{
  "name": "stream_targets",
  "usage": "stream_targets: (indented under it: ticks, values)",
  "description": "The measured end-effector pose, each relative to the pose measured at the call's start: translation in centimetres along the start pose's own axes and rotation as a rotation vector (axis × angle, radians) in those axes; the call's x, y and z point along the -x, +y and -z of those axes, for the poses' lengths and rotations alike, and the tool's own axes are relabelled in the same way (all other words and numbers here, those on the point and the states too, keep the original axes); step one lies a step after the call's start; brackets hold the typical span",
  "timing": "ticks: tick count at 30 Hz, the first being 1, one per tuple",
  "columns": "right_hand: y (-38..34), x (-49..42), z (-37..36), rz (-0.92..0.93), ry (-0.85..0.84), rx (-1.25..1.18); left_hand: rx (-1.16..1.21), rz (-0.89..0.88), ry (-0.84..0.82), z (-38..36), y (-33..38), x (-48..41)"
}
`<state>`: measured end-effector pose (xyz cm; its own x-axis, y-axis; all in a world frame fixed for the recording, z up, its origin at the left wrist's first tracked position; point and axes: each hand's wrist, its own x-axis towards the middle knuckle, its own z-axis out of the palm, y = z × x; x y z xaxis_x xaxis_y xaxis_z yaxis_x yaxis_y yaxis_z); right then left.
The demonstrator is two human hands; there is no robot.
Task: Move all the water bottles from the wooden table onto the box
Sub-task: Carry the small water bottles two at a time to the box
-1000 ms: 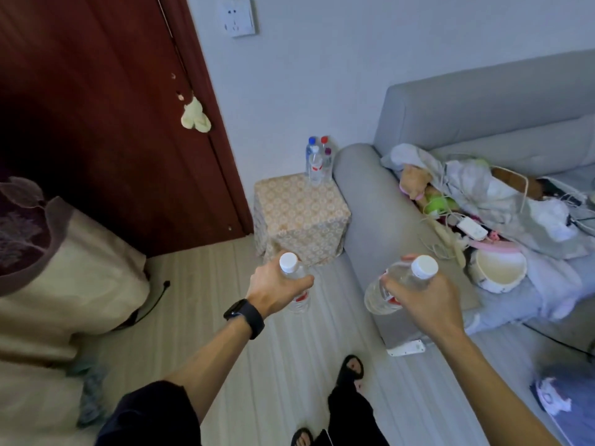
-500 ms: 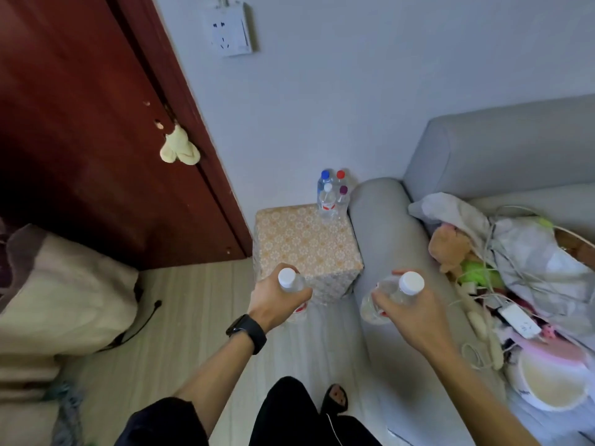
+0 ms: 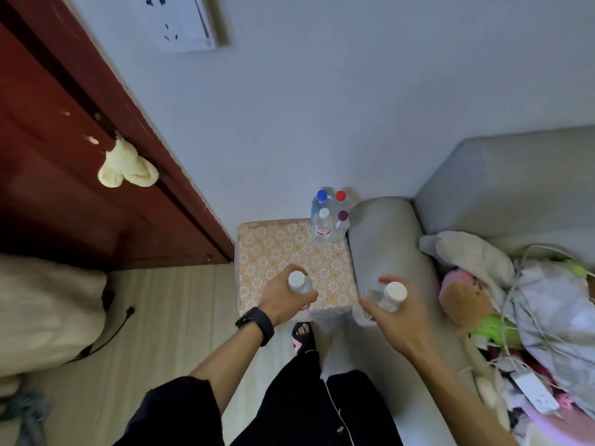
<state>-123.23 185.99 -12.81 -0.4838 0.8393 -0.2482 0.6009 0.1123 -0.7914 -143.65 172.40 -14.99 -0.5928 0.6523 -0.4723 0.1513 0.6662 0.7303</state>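
Left hand [image 3: 282,300] and right hand [image 3: 397,320] each hold an upright bottle [image 3: 297,281] in a closed grip, ready for the patterned box [image 3: 273,252] — four bottles [image 3: 329,217] crowd its far right corner.

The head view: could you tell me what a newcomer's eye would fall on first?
The left hand grips a white-capped bottle over the near edge of the patterned box, and the right hand grips a second bottle above the sofa arm. Four bottles cluster upright at the box's far right corner.
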Motion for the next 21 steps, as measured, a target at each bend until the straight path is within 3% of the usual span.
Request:
stream_targets:
  ticks: [14, 21]
  values:
    - [3.5, -14.5, -6.7, -0.208, -0.212, 0.03, -0.041, 0.085, -0.098, -5.3, -2.0, -15.1]
    - [8.1, -19.3, -11.0, -0.247, -0.191, 0.004, 0.047, 0.085, -0.1, -8.8, -4.1, -19.8]
